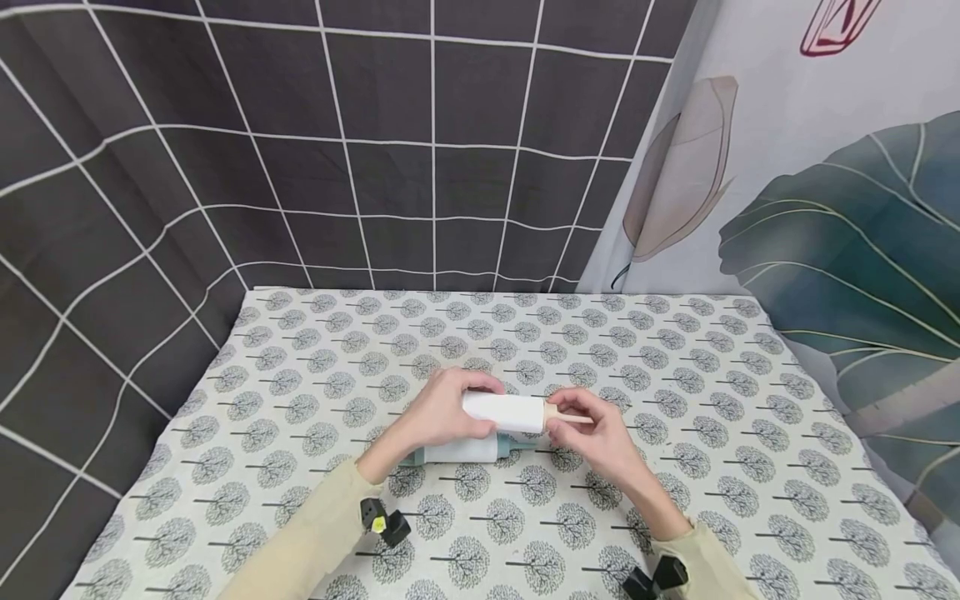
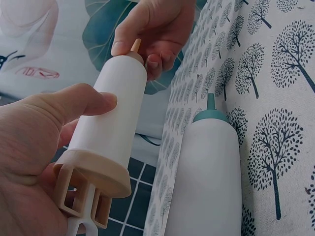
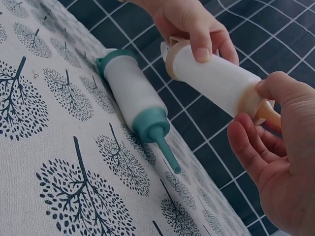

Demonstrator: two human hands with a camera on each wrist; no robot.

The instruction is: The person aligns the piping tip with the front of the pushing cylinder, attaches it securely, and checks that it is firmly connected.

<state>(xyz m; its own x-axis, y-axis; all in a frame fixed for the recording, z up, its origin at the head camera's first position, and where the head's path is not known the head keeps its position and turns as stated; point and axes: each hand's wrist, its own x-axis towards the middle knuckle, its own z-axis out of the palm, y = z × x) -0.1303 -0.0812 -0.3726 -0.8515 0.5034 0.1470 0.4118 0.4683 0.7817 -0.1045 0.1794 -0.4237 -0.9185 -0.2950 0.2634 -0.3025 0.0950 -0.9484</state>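
Observation:
A white squeeze bottle (image 1: 504, 412) with beige ends is held crosswise above the cloth. My left hand (image 1: 448, 407) grips its body, the thumb lying along the white side in the left wrist view. At the other end, my right hand (image 1: 588, 429) pinches the beige nozzle cap (image 3: 252, 102) between thumb and fingers. The beige base with its openwork handle (image 2: 83, 189) shows beside the left palm. Just below, a second white bottle (image 3: 133, 86) with a green cap (image 3: 150, 124) and long green nozzle lies on its side on the cloth.
A white cloth (image 1: 480, 533) printed with dark trees covers the table. Behind it hangs a dark curtain (image 1: 390, 100) with white grid lines. To the right is a pale curtain (image 1: 780, 192) with large leaves. Black wrist mounts (image 1: 385, 522) sit on the sleeves.

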